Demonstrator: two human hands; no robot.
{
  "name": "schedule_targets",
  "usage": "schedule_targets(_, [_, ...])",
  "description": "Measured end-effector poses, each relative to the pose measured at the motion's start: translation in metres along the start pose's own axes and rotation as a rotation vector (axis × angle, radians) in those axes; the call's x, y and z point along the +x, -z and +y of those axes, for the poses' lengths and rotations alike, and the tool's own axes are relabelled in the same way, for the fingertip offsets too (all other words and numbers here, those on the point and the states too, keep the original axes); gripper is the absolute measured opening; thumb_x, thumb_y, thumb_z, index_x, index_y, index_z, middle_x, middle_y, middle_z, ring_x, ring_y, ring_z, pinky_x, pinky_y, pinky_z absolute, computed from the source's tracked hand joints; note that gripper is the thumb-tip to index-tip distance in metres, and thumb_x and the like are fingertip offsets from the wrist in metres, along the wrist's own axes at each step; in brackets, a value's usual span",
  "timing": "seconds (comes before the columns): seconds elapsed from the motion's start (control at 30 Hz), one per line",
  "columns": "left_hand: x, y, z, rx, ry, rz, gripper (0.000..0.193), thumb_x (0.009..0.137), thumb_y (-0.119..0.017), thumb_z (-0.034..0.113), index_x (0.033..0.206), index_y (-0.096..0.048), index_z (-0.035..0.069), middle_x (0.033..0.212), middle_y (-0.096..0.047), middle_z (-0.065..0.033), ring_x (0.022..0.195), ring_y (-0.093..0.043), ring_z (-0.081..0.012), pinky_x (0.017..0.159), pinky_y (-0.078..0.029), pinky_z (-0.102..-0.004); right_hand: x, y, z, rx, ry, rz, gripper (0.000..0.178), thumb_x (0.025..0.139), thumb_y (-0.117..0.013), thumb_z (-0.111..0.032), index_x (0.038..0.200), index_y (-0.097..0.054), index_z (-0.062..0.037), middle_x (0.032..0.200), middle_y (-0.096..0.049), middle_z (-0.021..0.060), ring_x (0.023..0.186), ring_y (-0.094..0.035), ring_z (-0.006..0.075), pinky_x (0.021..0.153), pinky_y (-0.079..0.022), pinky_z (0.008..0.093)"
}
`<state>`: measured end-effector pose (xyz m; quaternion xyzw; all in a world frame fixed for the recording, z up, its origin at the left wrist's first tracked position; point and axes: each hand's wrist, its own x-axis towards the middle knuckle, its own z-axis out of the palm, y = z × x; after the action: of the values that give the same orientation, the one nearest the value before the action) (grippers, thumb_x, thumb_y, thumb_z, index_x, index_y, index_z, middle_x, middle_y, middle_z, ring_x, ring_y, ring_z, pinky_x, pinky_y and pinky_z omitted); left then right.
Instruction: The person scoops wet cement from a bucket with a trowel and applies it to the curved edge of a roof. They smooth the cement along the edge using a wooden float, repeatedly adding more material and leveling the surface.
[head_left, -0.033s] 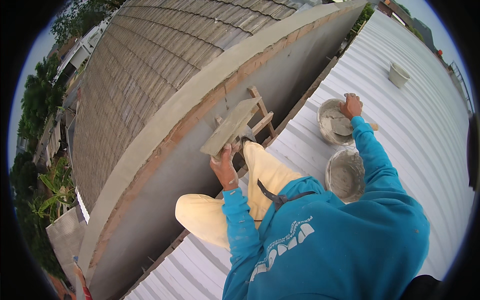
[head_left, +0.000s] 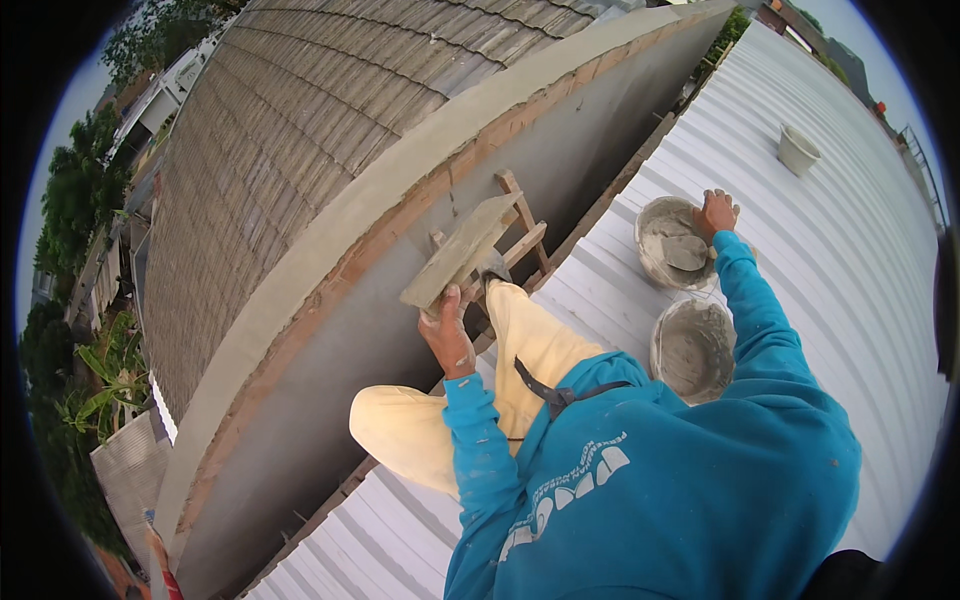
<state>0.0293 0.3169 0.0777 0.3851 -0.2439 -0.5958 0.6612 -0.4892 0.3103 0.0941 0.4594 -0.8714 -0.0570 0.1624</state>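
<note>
A grey plastered wall runs aslant between two roofs: the tiled roof lies on its left, the ribbed white metal roof on its right, with a dark gap along the wall's foot.

Just beside the wall's right face, the left hand pinches one end of a mortar-smeared board between thumb and fingers. Close against the wall, a wooden frame and the person's foot crowd the space between board and metal roof. A bent knee in pale trousers also juts in front of the wall.

Well to the wall's right, a mortar bucket rests on the metal roof, a trowel lying with its blade inside. The right hand is at the bucket's rim on the side away from the wall, its fingers bent; whether they grip the rim, I cannot tell. The blue sleeve hides most of the trowel's handle. A second bucket, crusted inside, stands just beside the first, also right of the wall. Farther from the wall sits a small pale bucket.
</note>
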Motion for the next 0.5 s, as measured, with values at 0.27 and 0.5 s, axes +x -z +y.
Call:
schedule_targets(0.27, [0.014, 0.01, 0.002, -0.044, -0.065, 0.046, 0.037, 0.088, -0.061, 0.008, 0.121, -0.051, -0.004, 0.114, -0.057, -0.0124, 0.103, -0.061, -0.0258, 0.095, -0.052, -0.0423, -0.008, 0.01, 0.04, -0.264, -0.106, -0.722, 0.053, 0.082, -0.068, -0.045, 0.123, -0.064, -0.0123, 0.128, -0.063, 0.0092, 0.12, -0.058, 0.0273, 0.107, -0.032, 0.0586])
schedule_targets(0.5, [0.016, 0.008, -0.011, -0.069, -0.024, 0.022, 0.035, 0.088, -0.061, 0.004, 0.12, -0.052, -0.008, 0.115, -0.056, -0.0157, 0.104, -0.061, -0.0256, 0.094, -0.055, -0.0412, -0.017, -0.024, 0.07, -0.288, 0.029, -0.689, 0.045, 0.079, -0.07, -0.04, 0.115, -0.066, -0.0129, 0.118, -0.066, 0.011, 0.111, -0.063, 0.0294, 0.095, -0.047, 0.0481])
